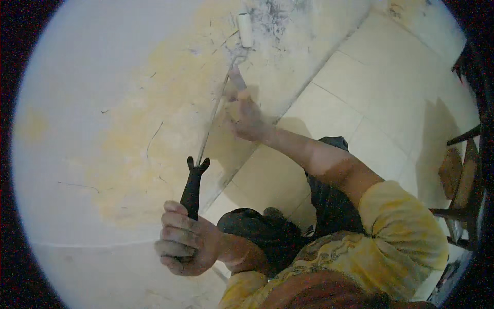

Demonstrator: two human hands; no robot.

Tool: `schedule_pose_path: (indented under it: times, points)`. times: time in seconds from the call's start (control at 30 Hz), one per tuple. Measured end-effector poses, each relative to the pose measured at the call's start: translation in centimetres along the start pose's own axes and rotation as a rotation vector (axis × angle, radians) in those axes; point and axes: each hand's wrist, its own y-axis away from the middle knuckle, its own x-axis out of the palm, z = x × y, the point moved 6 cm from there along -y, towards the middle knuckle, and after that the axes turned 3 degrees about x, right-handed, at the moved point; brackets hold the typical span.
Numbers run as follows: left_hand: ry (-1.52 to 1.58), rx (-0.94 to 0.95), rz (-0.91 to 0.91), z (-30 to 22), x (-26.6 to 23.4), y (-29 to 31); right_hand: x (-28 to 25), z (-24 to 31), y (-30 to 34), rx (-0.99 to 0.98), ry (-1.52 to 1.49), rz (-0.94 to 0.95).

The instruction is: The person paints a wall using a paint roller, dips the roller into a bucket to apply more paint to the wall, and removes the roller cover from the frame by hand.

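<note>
As I look down through the head camera, I see a paint roller (246,29) on a long thin metal rod (213,116), and both hands keep it against the wall (92,103). The left hand (188,244) closes around the black handle (193,188) at the low end, with all fingers curled tight together in a fist. The right hand (244,116) holds the rod higher up, near the roller; its fingers seem to wrap or pinch the rod, but the picture is blurred there and I cannot tell exactly how they lie. The long axis of the tool runs from the handle at the lower middle up and a little to the right, so the roller end points to the top of the picture, away from the person. The small white roller lies across this axis and touches the wall on a grey, scratched patch, beside a wide yellow stain. I judge the tool light, but long, so the thin rod may bend a little when pressed. The handle looks stiff and gives a sure grip; the bare rod is smooth and could slip. A two-hand grip, one low and one high, seems the best way to steer it. The pale tiled floor (360,92) meets the wall at the right.
</note>
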Motion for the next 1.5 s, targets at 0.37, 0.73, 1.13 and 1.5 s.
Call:
schedule_pose_path:
  times: [0.37, 0.73, 1.13, 1.5]
  points:
    - [0.147, -0.091, 0.095, 0.2, 2.0, 0.6, -1.1, -0.3, -0.4, 0.144, -0.027, 0.091]
    - [-0.243, -0.124, 0.368, 3.8, 4.3, 1.6, -2.4, -6.5, -1.2, 0.627, -0.443, -0.090]
    - [-0.194, -0.248, 0.384, 5.4, 5.4, 3.1, -4.4, -5.4, -2.1, 0.534, -0.205, -0.152]
    - [-0.184, -0.226, 0.384, 5.4, 5.3, 3.1, -3.2, -7.0, -0.7, 0.354, 0.022, -0.121]
